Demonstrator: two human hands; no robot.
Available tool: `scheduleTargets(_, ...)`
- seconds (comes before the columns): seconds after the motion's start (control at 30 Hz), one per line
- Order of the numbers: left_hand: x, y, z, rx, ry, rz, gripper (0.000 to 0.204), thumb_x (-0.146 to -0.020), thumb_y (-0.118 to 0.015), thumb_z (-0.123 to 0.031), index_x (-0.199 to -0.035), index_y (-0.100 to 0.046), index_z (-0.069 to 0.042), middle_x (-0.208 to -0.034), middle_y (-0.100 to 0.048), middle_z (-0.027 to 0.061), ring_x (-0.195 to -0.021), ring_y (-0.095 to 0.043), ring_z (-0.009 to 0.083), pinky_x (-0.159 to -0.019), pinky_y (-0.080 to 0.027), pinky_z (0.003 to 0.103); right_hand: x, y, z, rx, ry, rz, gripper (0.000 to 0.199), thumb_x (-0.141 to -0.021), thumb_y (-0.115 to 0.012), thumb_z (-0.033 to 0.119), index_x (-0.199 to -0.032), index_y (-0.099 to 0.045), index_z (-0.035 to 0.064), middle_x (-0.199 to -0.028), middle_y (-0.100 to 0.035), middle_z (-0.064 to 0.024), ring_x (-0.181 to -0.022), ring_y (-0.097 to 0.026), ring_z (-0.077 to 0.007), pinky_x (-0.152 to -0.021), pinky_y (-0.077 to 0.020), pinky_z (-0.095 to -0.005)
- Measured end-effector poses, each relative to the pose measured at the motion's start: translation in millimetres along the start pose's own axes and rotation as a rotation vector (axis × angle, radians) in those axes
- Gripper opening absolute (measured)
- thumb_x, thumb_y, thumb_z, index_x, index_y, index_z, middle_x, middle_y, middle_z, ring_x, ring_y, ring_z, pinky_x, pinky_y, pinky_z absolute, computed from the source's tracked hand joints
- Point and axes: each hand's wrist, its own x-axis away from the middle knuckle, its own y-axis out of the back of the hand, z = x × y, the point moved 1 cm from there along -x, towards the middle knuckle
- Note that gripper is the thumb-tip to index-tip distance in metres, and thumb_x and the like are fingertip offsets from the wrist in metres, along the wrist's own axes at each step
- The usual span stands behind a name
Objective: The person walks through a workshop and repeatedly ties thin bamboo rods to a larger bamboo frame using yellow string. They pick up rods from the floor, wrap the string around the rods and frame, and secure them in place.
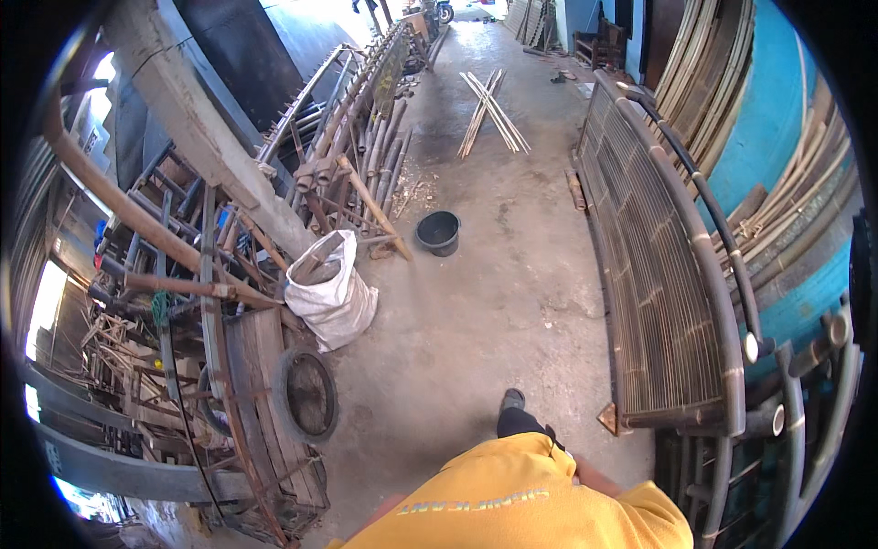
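Both hands are out of sight; spread or gripping cannot be determined. The slatted bamboo panel point(654, 274) is positioned ahead and right of the right forearm point(594, 478); the bucket point(439, 236) rests farther ahead.

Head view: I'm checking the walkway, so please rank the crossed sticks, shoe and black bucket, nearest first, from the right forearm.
1. Shoe: just ahead, slightly left.
2. Black bucket: farther ahead, to the left.
3. Crossed sticks: farthest, beyond the bucket, to its right.
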Motion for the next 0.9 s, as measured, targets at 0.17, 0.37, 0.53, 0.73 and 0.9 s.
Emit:
scheduleTargets(0.17,-80,136,-111,0.015,-0.137,0.046,0.044,-0.088,-0.061,-0.042,-0.120,-0.066,-0.012,-0.114,-0.067,0.0204,-0.109,-0.062,0.0403,-0.090,-0.050,0.046,-66,247,231,0.185,0.629,-0.716,0.047,-0.095,-0.049,0.041,-0.105,-0.069,0.0000,-0.115,-0.066,-0.0245,-0.108,-0.062,-0.0431,-0.093,-0.0504,-0.0469)
scheduleTargets(0.37,-223,270,-212,-0.146,-0.257,0.160,0.039,-0.088,-0.064,-0.037,-0.117,-0.069,-0.012,-0.112,-0.070,0.0201,-0.102,-0.066,0.0387,-0.087,-0.051,0.046,5,474,531,-0.485,0.843,-0.560,0.036,-0.101,-0.056,0.034,-0.102,-0.065,-0.0014,-0.084,-0.067,-0.0056,-0.074,-0.061,-0.0138,-0.068,-0.0521,-0.0304)
scheduleTargets(0.53,-292,439,-328,-0.075,-0.325,0.040,0.043,-0.086,-0.066,-0.038,-0.120,-0.068,-0.012,-0.119,-0.068,0.0192,-0.108,-0.065,0.0344,-0.092,-0.050,0.044,-152,562,565,-0.267,0.735,-0.566,0.039,-0.100,-0.056,0.036,-0.102,-0.066,-0.0016,-0.086,-0.068,-0.0075,-0.074,-0.061,-0.0153,-0.068,-0.0526,-0.0338)
scheduleTargets(0.73,-439,654,-463,-0.487,-0.268,0.135,0.044,-0.085,-0.068,-0.033,-0.125,-0.066,-0.013,-0.121,-0.068,0.0180,-0.111,-0.065,0.0344,-0.094,-0.051,0.043,-261,608,490,0.198,0.031,-0.065,0.035,-0.086,-0.058,0.035,-0.097,-0.074,0.0052,-0.087,-0.073,-0.0150,-0.083,-0.069,-0.0292,-0.078,-0.0545,-0.0420)
scheduleTargets(0.9,-491,851,-575,-0.050,-0.459,-0.287,0.040,-0.089,-0.064,-0.030,-0.125,-0.067,-0.012,-0.116,-0.071,0.0163,-0.106,-0.068,0.0319,-0.091,-0.053,0.040,-240,656,573,-0.372,0.117,-0.258,0.032,-0.085,-0.067,0.028,-0.108,-0.072,0.0059,-0.092,-0.073,-0.0097,-0.080,-0.067,-0.0221,-0.073,-0.0528,-0.0401)
